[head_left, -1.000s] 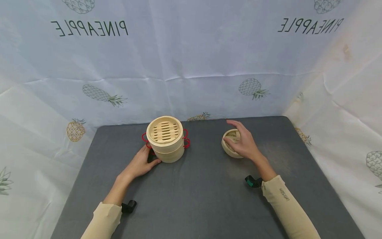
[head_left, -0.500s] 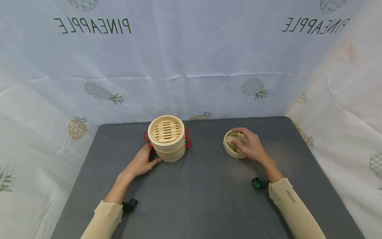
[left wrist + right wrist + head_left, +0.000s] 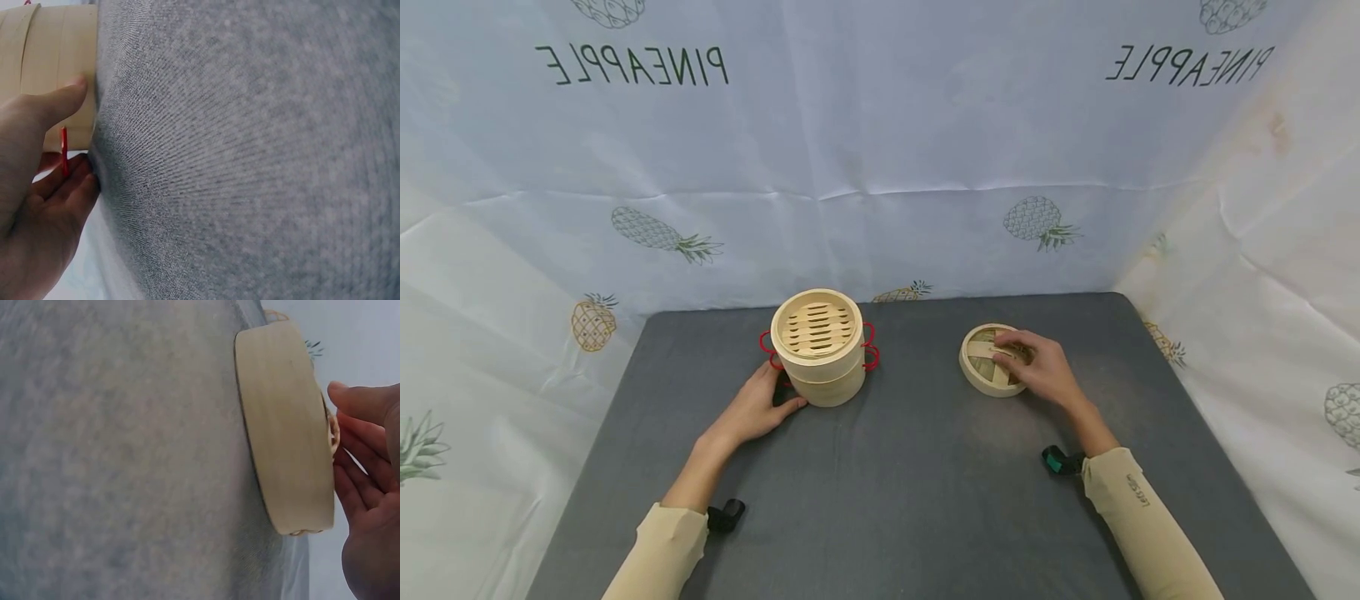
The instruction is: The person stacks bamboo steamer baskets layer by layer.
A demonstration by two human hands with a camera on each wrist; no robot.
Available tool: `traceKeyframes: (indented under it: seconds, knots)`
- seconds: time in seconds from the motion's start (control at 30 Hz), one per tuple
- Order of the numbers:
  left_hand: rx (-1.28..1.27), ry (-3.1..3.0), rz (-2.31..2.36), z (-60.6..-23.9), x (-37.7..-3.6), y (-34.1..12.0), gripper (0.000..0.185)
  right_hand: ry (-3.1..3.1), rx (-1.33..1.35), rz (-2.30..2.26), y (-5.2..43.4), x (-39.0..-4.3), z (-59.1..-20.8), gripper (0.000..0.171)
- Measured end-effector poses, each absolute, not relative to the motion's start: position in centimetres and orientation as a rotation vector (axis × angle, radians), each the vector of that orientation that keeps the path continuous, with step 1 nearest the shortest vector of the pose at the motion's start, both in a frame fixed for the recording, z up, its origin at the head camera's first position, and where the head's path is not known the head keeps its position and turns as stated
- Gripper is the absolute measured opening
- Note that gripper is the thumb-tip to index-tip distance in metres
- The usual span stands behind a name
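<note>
Step in hand, as I read it: getting hold of the lid (image 3: 992, 360) so it can go back on the bamboo steamer (image 3: 817, 345). Steamer sits open-topped, slats showing, two tiers w/ red wire handles (image 3: 871, 348) at its sides, toward the back of the grey tabletop (image 3: 910, 483). Lid lies flat on the tabletop well to the right of the steamer, about level w/ it.

Right hand (image 3: 1037, 371) is over the lid's right half, palm down, fingers (image 3: 1009, 340) curled onto the woven top around the handle strip. Wrist view shows the fingers bent over the lid's upper edge, but whether they actually pinch the strip or just rest on it I can't tell. Lid looks flat on the tabletop, not lifted yet.

Left hand (image 3: 752, 412) rests on the tabletop at the steamer's front-left, thumb (image 3: 59, 103) pressed flat on the lower tier wall, other fingers relaxed beside the red handle; it steadies, no real grip.

Next move prob. calls for: a firm pinch on the lid's handle, straight lift, carry left across to the steamer, centre it over the rim and lower level so it seats. Left hand should brace the steamer so it doesn't slide.

Right forearm comes in from lower right, wrist slightly bent; left forearm angles in from lower left, both in beige sleeves.
</note>
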State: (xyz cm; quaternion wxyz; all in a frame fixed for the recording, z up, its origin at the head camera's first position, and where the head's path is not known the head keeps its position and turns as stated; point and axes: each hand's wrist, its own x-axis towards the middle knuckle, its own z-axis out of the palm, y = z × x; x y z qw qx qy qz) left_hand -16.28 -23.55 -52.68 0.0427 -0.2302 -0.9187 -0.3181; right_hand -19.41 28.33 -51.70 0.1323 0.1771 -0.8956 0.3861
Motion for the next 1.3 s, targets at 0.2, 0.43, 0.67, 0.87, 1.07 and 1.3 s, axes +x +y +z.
traceKeyframes:
  seconds: [0.2,0.43,0.67,0.87,1.07,1.3]
  knots:
    - [-0.721,-2.780,-1.004,-53.0,-16.4,-23.7,0.083,-2.628,0.451,1.163,28.5,-19.3,-51.6,0.022]
    - [-0.778,-2.723,-1.009,-55.3,-17.5,-24.6,0.088,-2.641,0.437,1.189,28.9,-19.7,-51.8,0.018]
    - [-0.759,-2.721,-1.027,-55.8,-17.8,-24.8,0.082,-2.637,0.472,1.270,29.1,-19.9,-51.7,0.017]
    - [-0.722,-2.772,-0.958,-56.6,-18.1,-25.0,0.087,-2.636,0.483,1.320,29.2,-20.0,-51.8,0.016]
    - [-0.722,-2.762,-0.971,-56.6,-18.0,-24.9,0.089,-2.621,0.489,1.334,29.2,-20.1,-51.8,0.014]
    - [-0.727,-2.771,-0.946,-56.5,-18.0,-25.0,0.091,-2.592,0.502,1.322,29.0,-20.0,-51.8,0.011]
